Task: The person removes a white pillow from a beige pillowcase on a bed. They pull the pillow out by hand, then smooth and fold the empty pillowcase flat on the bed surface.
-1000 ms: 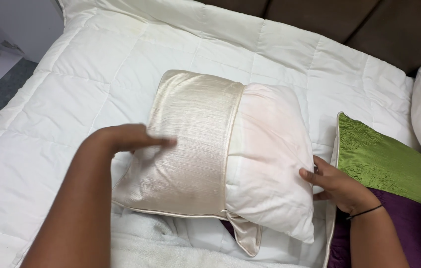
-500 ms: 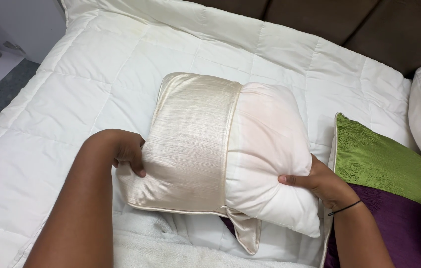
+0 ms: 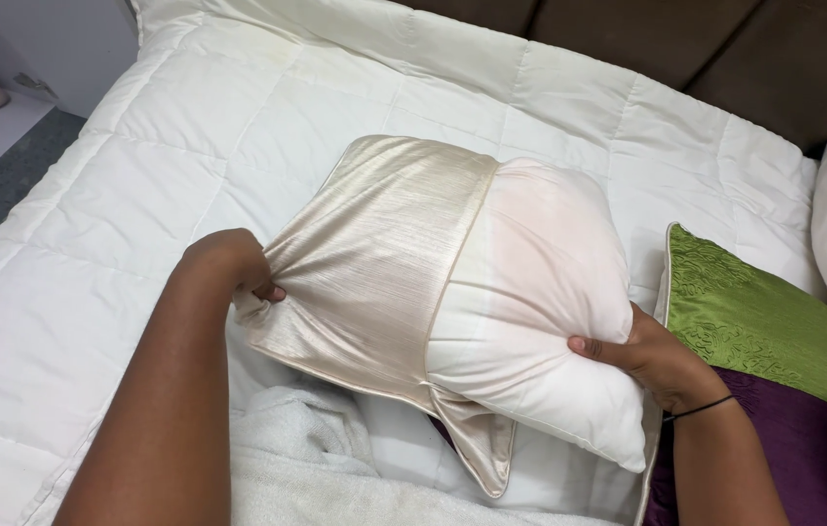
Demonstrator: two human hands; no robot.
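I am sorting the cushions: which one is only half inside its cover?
The white cushion held by both hands, half inside the cream satin cover; the green cushion and purple cushion are fully covered.

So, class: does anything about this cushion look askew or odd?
Yes. The cream cover reaches only halfway over the white pillow, bunched where the left hand grips it; the right hand holds the bare end.

Left hand [image 3: 228, 265] fisted, right hand [image 3: 652, 356] fingers [image 3: 596, 346] clasped
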